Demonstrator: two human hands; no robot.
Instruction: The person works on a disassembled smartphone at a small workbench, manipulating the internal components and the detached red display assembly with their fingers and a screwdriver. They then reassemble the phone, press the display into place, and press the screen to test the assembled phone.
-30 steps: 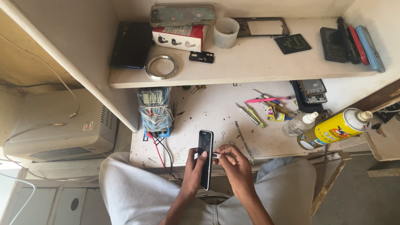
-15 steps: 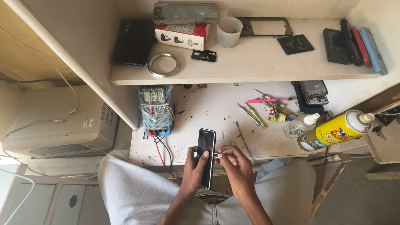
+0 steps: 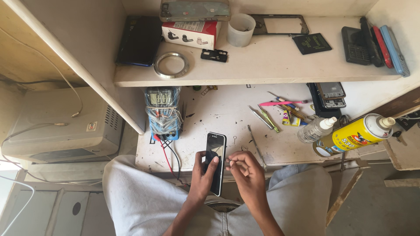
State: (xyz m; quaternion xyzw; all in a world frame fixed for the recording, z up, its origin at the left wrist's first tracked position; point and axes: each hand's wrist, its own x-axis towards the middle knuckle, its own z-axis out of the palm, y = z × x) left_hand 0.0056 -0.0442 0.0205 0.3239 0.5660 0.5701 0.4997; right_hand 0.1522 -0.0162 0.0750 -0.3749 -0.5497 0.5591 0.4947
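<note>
Holding a black smartphone (image 3: 215, 161) upright over the lap at the bench edge, the left hand (image 3: 202, 175) wraps it from behind, fingers closed round the left edge and thumb resting on the dark screen; to the left of this grip and above it stands a wire-wrapped meter (image 3: 162, 111), its red and black leads (image 3: 168, 155) trailing down beside the wrist; just right of the phone, the right hand (image 3: 246, 168) is pinched shut at the phone's right edge, whether on a small tool or part cannot be told; farther right lie a thin metal probe (image 3: 255, 142), tweezers (image 3: 264, 118) and a yellow spray can (image 3: 354, 135). Risk, as a judgement: a hard push at the edge could twist the phone out of the one-handed clasp, dropping it to the floor; a slipping tip could scratch the glass.
</note>
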